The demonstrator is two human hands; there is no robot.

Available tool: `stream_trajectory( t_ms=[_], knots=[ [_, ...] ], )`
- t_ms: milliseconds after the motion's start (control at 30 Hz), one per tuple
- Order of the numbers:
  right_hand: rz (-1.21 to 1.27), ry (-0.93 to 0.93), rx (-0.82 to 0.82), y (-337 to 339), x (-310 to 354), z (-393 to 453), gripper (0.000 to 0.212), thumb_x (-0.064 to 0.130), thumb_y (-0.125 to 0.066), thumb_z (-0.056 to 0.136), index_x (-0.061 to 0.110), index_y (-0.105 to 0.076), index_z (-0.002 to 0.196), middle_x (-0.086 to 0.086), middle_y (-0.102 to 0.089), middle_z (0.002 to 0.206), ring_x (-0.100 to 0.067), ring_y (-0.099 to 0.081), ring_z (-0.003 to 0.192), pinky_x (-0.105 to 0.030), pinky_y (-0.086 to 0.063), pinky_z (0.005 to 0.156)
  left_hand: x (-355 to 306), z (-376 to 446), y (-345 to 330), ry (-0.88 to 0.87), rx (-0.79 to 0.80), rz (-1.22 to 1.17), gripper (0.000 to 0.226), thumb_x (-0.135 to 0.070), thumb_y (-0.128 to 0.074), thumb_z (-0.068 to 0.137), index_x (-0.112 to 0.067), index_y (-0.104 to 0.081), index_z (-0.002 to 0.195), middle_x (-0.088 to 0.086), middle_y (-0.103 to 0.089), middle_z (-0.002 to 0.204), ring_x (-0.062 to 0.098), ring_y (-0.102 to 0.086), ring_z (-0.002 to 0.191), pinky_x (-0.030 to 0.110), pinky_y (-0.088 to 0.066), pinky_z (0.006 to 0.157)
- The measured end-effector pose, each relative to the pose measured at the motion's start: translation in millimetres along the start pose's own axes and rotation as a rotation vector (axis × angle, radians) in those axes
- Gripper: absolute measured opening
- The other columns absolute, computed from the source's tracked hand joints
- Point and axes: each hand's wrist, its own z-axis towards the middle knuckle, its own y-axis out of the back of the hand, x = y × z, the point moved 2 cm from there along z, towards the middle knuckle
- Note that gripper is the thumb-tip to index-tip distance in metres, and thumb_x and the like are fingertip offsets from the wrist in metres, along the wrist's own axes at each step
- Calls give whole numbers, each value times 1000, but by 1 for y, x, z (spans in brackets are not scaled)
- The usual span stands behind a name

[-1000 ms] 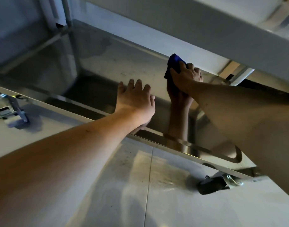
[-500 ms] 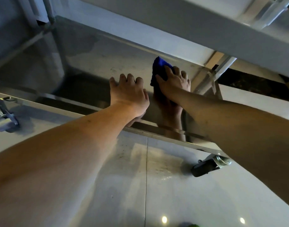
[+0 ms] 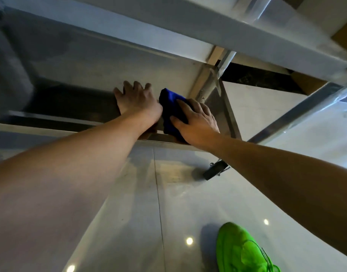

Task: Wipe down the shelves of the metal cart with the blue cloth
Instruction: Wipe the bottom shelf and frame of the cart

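The left hand lies flat on the bottom shelf of the metal cart, fingers straight and spread, palm down just inside the front rim, holding nothing. Touching its right edge is the blue cloth, bunched on the shelf close to the front rim and near the shelf's right end. The right hand presses down on the cloth from the right and the near side: thumb laid along the cloth's near edge, fingers bent over its right part, so most of the blue shows to the left of the fingers, between the two hands. Whether the fingers pinch the fabric or only push on it cannot be told. Just right of the hand stands the cart's corner post. Below on the tiled floor sit a caster wheel and a green shoe.
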Motion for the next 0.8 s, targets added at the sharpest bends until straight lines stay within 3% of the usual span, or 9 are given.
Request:
stream_trajectory(
  t_ms=[300,533,800],
  knots=[
    [-66,-164,-64,1,-23,-26,65,65,-26,92,42,-25,152,4,-30,158,-29,-22,144,-53,-15,117,-54,-11,-1,-140,4,-50,49,-39,-46,95,-23,-46,141,12,-47,144,39,-31,139,58,-21,116],
    [-42,-253,-79,11,-51,20,63,65,-33,94,40,-28,151,2,-31,157,-31,-27,141,-51,-20,116,-40,5,-19,-264,6,-13,48,-48,-40,96,-32,-47,140,5,-40,155,37,-31,141,63,-21,113],
    [-52,-338,-83,17,-75,88,60,62,-34,95,37,-32,150,-4,-34,154,-33,-27,139,-53,-24,112,-39,16,-13,-296,-81,-8,38,-50,-47,89,-27,-60,116,5,-61,125,33,-49,115,56,-36,97]
  ],
)
